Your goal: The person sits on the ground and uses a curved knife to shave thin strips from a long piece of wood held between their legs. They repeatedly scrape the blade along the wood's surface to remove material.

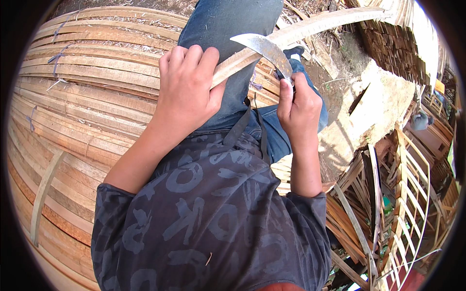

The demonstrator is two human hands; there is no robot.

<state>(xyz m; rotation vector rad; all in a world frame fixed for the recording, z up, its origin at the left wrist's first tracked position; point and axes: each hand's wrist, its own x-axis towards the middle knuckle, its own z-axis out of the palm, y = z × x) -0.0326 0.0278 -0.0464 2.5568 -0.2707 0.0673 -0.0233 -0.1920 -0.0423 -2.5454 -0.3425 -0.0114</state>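
Note:
My left hand (189, 82) is closed around the near end of a long, pale wooden strip (325, 26). The strip slants across my jeans-covered leg (228, 29) and reaches away to the upper right. In my right hand (301, 106) is a sickle (266, 47), gripped by its handle, most of which the fingers hide. Its curved metal blade has brownish stains and crosses over the strip, the tip pointing left. Whether the edge touches the wood, I cannot tell.
Bundles of wooden strips (87, 72), bound with ties, spread along the left. A tall stack of slats (398, 48) stands at the upper right, beyond a pale slab (383, 102). Lower right are loose strips and a lattice frame (403, 208).

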